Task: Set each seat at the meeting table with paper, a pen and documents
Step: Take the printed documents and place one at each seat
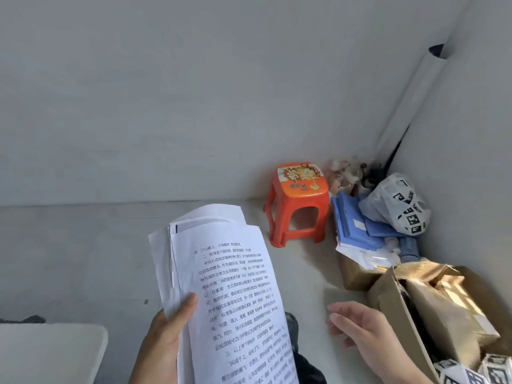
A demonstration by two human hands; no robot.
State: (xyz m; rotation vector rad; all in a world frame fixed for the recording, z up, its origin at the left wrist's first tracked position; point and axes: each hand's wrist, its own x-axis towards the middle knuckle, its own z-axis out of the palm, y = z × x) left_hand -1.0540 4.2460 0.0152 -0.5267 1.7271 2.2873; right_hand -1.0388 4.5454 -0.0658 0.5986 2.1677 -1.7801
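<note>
Supply-gathering stage: left hand (166, 336) grips the printed documents (230, 295), right hand (360, 328) relaxed and empty; no seat visibly set.

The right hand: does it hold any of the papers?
No, the right hand is open and empty; only the left hand grips the papers.

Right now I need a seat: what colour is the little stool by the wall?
The stool is orange-red, with a printed picture on top; head view.

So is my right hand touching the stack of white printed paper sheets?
Apart. The head view shows grey floor between the right hand and the stack of white printed paper sheets, which the left hand holds.
</note>
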